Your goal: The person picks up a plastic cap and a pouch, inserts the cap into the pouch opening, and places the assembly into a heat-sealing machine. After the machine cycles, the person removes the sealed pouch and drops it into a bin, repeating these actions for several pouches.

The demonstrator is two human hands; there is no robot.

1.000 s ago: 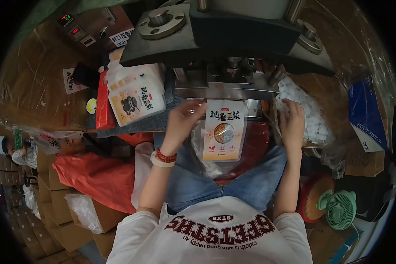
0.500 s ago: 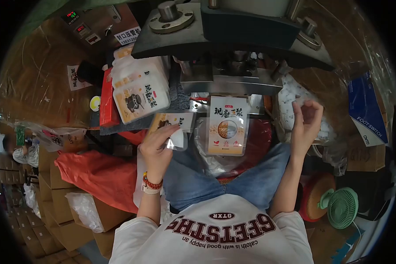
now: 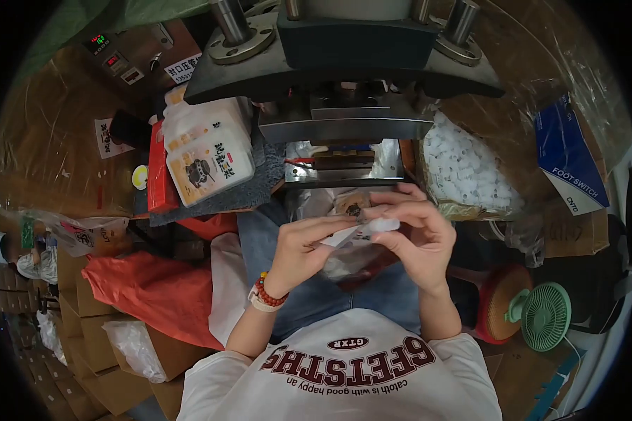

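My left hand point(image 3: 305, 249) grips a flat printed pouch point(image 3: 340, 237), seen nearly edge-on in front of my chest. At the pouch's end, my right hand point(image 3: 428, 238) pinches a small white plastic piece point(image 3: 385, 225) between thumb and fingers. Both hands are close together over my lap, in front of the press machine point(image 3: 344, 130). Below and behind the fingers, a clear plastic bag point(image 3: 309, 201) lies with a printed pouch partly showing; my hands hide much of it.
A stack of printed pouches point(image 3: 214, 158) rests on a grey cloth point(image 3: 260, 175) at the left, beside a red box point(image 3: 160, 172). Many small white plastic pieces point(image 3: 463, 168) fill a container at the right. A green fan point(image 3: 546, 316) stands at the lower right.
My right hand has moved left from the container of white pieces to meet my left hand, which moved right with the pouch. The pouch upright before the press has dropped from view there.
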